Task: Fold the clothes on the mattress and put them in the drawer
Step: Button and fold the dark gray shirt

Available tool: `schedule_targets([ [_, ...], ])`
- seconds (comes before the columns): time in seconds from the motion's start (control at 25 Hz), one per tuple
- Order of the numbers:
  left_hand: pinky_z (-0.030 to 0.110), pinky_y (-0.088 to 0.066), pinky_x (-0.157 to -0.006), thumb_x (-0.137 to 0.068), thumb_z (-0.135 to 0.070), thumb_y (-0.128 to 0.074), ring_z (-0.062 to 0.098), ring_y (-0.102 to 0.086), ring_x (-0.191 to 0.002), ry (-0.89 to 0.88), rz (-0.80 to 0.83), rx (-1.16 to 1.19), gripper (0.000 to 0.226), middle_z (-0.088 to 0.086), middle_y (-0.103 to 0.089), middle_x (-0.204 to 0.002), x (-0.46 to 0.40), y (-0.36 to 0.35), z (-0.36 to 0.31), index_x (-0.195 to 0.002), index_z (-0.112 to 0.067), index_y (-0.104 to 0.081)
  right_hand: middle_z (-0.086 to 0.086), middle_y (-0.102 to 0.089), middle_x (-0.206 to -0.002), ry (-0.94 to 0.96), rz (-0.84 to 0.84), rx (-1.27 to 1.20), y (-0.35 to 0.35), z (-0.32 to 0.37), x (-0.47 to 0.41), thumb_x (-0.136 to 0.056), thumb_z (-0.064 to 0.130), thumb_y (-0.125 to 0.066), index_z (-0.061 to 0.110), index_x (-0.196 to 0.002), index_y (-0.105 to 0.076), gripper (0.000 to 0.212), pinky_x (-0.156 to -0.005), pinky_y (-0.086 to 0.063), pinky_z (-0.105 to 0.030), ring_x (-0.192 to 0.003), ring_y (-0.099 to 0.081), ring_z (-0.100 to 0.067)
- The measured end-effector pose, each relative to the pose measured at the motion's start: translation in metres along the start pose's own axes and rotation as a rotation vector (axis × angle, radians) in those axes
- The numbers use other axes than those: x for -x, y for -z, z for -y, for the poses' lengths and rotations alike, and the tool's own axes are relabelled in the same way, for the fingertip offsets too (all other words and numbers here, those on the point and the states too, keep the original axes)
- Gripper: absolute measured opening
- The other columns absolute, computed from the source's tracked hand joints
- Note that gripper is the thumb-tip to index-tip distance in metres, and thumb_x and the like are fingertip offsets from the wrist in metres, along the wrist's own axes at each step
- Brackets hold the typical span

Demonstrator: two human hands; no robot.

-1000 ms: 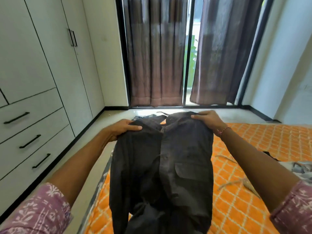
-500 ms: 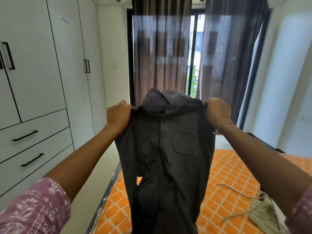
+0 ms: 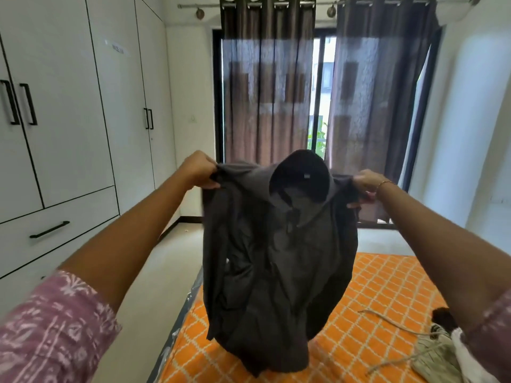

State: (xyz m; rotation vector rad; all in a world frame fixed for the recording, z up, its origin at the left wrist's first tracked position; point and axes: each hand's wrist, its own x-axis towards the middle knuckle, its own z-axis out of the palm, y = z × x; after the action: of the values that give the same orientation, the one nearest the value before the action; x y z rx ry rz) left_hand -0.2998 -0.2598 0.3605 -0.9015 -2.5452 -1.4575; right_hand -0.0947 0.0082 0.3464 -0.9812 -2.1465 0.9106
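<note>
A dark grey collared shirt (image 3: 276, 258) hangs in the air in front of me, its collar at the top and its hem just above the orange patterned mattress (image 3: 373, 294). My left hand (image 3: 197, 170) pinches the shirt's left shoulder. My right hand (image 3: 365, 186) grips the right shoulder. Closed white drawers (image 3: 58, 228) with black handles sit low in the wardrobe on the left.
A beige garment with drawstrings (image 3: 434, 355) and other clothes lie at the mattress's right edge. Tall white wardrobe doors (image 3: 69, 106) line the left wall. Brown curtains (image 3: 268, 92) cover the window ahead. Pale floor (image 3: 154, 286) runs between mattress and wardrobe.
Both hands have raised the shirt off the mattress until it hangs upright in the air. The collar has flipped toward me and the camera has tilted up.
</note>
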Motion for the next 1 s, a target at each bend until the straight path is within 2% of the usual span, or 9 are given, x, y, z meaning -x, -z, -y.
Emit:
schedule_targets([
  [0.08, 0.035, -0.051, -0.071, -0.09, -0.003, -0.052, 0.029, -0.062, -0.084, -0.055, -0.206, -0.204, 0.018, 0.018, -0.066, -0.095, 0.008, -0.007, -0.002, -0.099, 0.001, -0.067, -0.024, -0.053, -0.13, -0.045, 0.028, -0.094, 0.0, 0.004, -0.001, -0.097, 0.002, -0.038, -0.007, -0.129, -0.049, 0.036, -0.069, -0.052, -0.035, -0.102, -0.06, -0.035],
  [0.16, 0.032, -0.042, -0.068, -0.091, -0.006, -0.047, 0.03, -0.06, -0.085, -0.241, -0.439, -0.21, 0.02, 0.017, -0.065, -0.097, 0.015, -0.01, -0.005, -0.098, -0.001, -0.066, -0.025, -0.059, -0.123, 0.134, -0.342, -0.013, -0.005, 0.01, 0.003, -0.094, 0.0, -0.035, -0.004, -0.124, -0.056, 0.037, -0.089, -0.049, -0.041, -0.112, -0.056, -0.04],
  [0.24, 0.031, -0.04, -0.069, -0.087, -0.006, -0.052, 0.028, -0.058, -0.085, -0.278, -0.408, -0.259, 0.014, 0.016, -0.063, -0.1, 0.015, -0.011, 0.0, -0.094, -0.002, -0.064, -0.026, -0.062, -0.116, 0.293, -0.524, 0.139, -0.008, 0.005, 0.004, -0.09, -0.002, -0.038, -0.001, -0.118, -0.061, 0.037, -0.093, -0.046, -0.046, -0.108, -0.056, -0.043],
  [0.36, 0.033, -0.044, -0.072, -0.091, 0.0, -0.045, 0.03, -0.058, -0.086, 0.016, -0.284, -0.309, 0.014, 0.018, -0.062, -0.103, 0.026, -0.021, 0.017, -0.087, -0.002, -0.058, -0.03, -0.06, -0.114, 0.216, -0.294, 0.413, -0.014, -0.012, 0.003, -0.09, 0.002, -0.044, -0.007, -0.111, -0.06, 0.028, -0.089, -0.049, -0.048, -0.104, -0.057, -0.047],
  [0.52, 0.036, -0.046, -0.074, -0.093, -0.001, -0.042, 0.035, -0.061, -0.089, -0.191, -0.528, -0.344, 0.022, 0.019, -0.061, -0.103, 0.025, -0.02, 0.013, -0.095, 0.001, -0.064, -0.022, -0.051, -0.133, 0.303, -0.567, 0.279, -0.021, -0.009, 0.013, -0.085, -0.005, -0.04, 0.003, -0.126, -0.054, 0.044, -0.088, -0.046, -0.046, -0.108, -0.054, -0.045],
  [0.64, 0.037, -0.047, -0.078, -0.092, -0.005, -0.045, 0.037, -0.061, -0.095, -0.084, -0.245, -0.387, 0.021, 0.021, -0.062, -0.107, 0.028, -0.019, 0.023, -0.103, 0.001, -0.062, -0.03, -0.054, -0.125, 0.243, -0.25, 0.45, -0.018, -0.019, 0.012, -0.089, 0.0, -0.041, -0.006, -0.119, -0.055, 0.034, -0.09, -0.048, -0.049, -0.106, -0.055, -0.047],
  [0.8, 0.039, -0.046, -0.076, -0.092, 0.002, -0.038, 0.038, -0.058, -0.094, -0.134, -0.492, -0.318, 0.025, 0.023, -0.059, -0.108, 0.032, -0.016, 0.022, -0.099, 0.006, -0.062, -0.023, -0.039, -0.144, 0.333, -0.55, 0.355, -0.019, -0.012, 0.016, -0.086, -0.006, -0.038, -0.001, -0.13, -0.05, 0.046, -0.097, -0.042, -0.047, -0.114, -0.052, -0.045],
  [0.92, 0.039, -0.045, -0.077, -0.093, 0.0, -0.04, 0.038, -0.059, -0.098, -0.123, -0.311, -0.504, 0.023, 0.022, -0.059, -0.11, 0.037, -0.022, 0.027, -0.104, 0.005, -0.06, -0.025, -0.042, -0.141, 0.337, -0.345, 0.556, -0.023, -0.02, 0.016, -0.09, 0.001, -0.04, -0.001, -0.125, -0.053, 0.037, -0.095, -0.045, -0.05, -0.112, -0.053, -0.047],
  [1.0, 0.035, -0.041, -0.072, -0.095, 0.0, -0.037, 0.037, -0.06, -0.096, -0.066, -0.341, -0.462, 0.024, 0.021, -0.06, -0.107, 0.04, -0.024, 0.03, -0.102, 0.005, -0.06, -0.024, -0.041, -0.143, 0.309, -0.415, 0.513, -0.03, -0.026, 0.015, -0.092, 0.003, -0.041, -0.003, -0.121, -0.054, 0.033, -0.09, -0.047, -0.05, -0.109, -0.055, -0.047],
])
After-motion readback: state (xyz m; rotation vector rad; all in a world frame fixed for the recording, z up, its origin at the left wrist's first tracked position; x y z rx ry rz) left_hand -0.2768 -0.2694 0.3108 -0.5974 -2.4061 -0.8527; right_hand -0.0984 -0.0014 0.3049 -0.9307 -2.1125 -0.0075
